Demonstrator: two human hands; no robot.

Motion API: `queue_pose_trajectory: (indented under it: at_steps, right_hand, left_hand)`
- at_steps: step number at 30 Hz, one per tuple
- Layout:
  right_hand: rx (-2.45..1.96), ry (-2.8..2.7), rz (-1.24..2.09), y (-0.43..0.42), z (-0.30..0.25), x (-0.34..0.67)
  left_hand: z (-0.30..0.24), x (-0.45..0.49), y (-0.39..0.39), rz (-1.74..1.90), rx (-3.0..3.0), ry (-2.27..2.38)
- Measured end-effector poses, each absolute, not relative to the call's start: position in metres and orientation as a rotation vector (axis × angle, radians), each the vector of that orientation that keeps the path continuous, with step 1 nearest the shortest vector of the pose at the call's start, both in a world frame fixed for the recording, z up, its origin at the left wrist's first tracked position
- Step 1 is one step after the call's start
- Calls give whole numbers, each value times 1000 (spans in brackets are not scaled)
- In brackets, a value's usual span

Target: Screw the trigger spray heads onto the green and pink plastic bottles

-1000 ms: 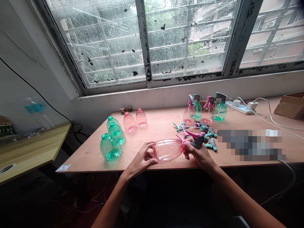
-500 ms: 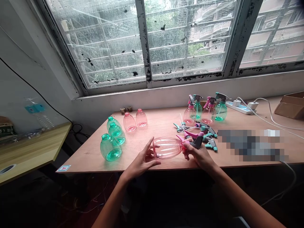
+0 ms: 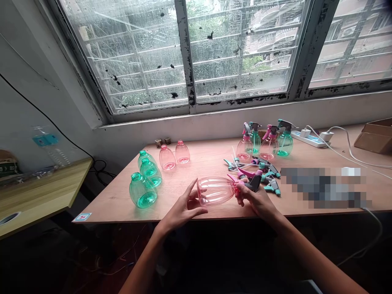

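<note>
A clear pink spray bottle [image 3: 216, 190] lies sideways above the front edge of the wooden table [image 3: 202, 163]. My left hand [image 3: 183, 208] cups its base, thumb under it and fingers stretched along its side. My right hand [image 3: 255, 197] is closed around the bottle's neck, where a pink and grey trigger head [image 3: 249, 181] sits. Behind my right hand lies a heap of loose trigger heads [image 3: 260, 169] in pink, teal and grey.
Three green bottles [image 3: 143, 179] and two pink bottles [image 3: 174, 155] without heads stand at the left. Several finished spray bottles [image 3: 265, 141] stand at the back, near a white power strip [image 3: 309, 137] with cables. A cardboard box [image 3: 375, 134] sits far right. A second table [image 3: 36, 192] is at left.
My left hand has loosened from a wrap round the bottle's base to stretched fingers alongside it. The bottle has tipped slightly upward. My right hand stays at the neck.
</note>
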State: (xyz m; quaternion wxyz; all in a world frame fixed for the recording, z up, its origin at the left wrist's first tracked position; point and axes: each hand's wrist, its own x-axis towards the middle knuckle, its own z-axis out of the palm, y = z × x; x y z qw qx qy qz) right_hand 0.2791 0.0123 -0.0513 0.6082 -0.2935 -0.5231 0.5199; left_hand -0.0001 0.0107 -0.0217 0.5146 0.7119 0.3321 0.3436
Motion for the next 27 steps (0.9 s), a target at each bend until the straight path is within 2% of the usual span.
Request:
queue_pose_trajectory:
  at_steps: [27]
  right_hand:
    - [-715,-1224,1221,11,-47,279]
  left_hand:
    - [-24,-1,10,865,1707,821]
